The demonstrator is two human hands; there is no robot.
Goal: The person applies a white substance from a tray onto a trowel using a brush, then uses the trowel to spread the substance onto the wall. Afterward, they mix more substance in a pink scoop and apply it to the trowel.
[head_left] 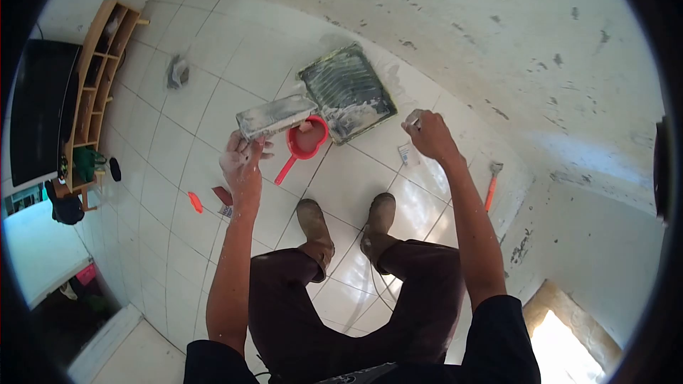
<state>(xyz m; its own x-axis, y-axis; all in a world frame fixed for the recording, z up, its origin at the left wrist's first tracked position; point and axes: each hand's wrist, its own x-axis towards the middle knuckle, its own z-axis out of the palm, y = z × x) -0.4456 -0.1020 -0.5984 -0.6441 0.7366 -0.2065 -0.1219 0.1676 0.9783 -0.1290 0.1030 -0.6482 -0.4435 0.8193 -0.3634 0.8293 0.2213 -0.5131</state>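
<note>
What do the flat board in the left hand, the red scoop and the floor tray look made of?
The flat board in the left hand: rigid, likely metal or wood, hidden under a crust of whitish plaster. The red scoop: glossy moulded plastic, uniform colour, by the look. The tray: dark ribbed plastic or metal, cannot tell which, smeared with white residue.

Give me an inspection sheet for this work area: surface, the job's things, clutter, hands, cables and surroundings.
Surface: white tiled floor, smeared white beside the tray.
Job's things: plaster-caked board; small pale item, kind unclear.
Clutter: red scoop, dark tray, orange-handled tool, orange scrap.
Hands: left hand holds the board; right hand pinches the item.
Cables: nothing seen.
Surroundings: pitted wall, wooden shelf, black screen.
</note>
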